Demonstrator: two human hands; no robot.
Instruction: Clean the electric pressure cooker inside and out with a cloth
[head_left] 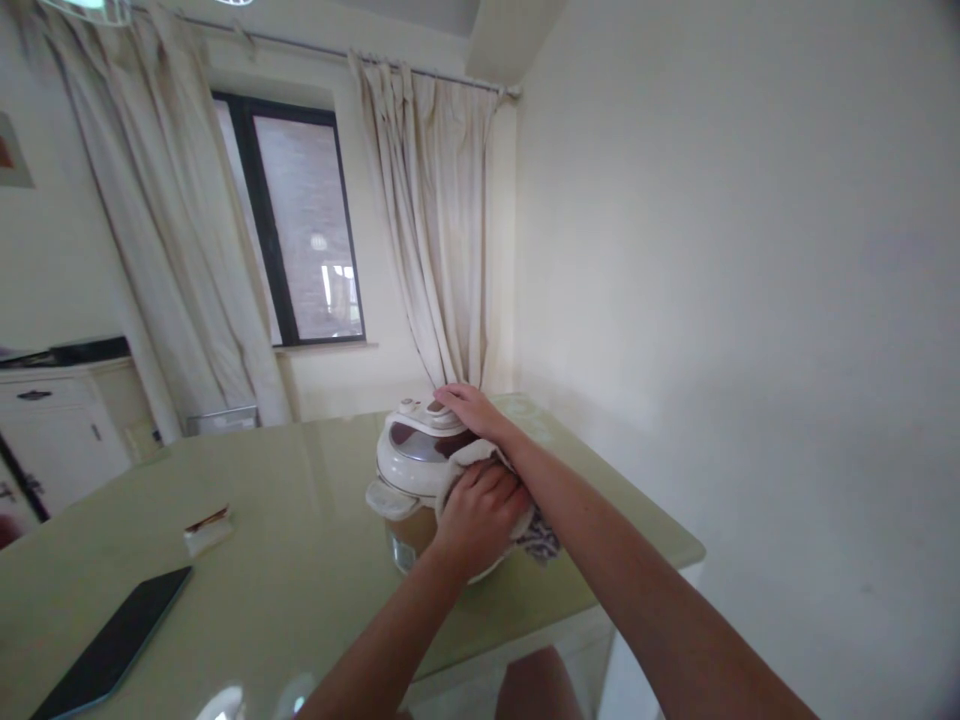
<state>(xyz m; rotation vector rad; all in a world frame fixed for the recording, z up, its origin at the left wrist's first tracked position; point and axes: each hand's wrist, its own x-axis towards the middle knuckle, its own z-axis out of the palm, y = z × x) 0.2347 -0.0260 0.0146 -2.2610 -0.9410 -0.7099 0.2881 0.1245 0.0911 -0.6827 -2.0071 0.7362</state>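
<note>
A white and brown rounded cooker (420,455) stands on the green table near its right corner, its lid down. My right hand (471,408) rests on top of the lid at the back, fingers over the handle area. Against the cooker's near right side, my left hand (484,510) presses a light cloth (541,538) with a dark pattern at its lower end, the fingers bent over it. My right forearm passes just beside the cloth. Both hands partly hide the cooker's front and right side.
A dark flat tablet (112,640) lies at the table's left front, with a small white packet (208,530) behind it. The green table (300,520) meets the wall at the right. A white cabinet (56,420) stands at the far left, and curtains hang behind.
</note>
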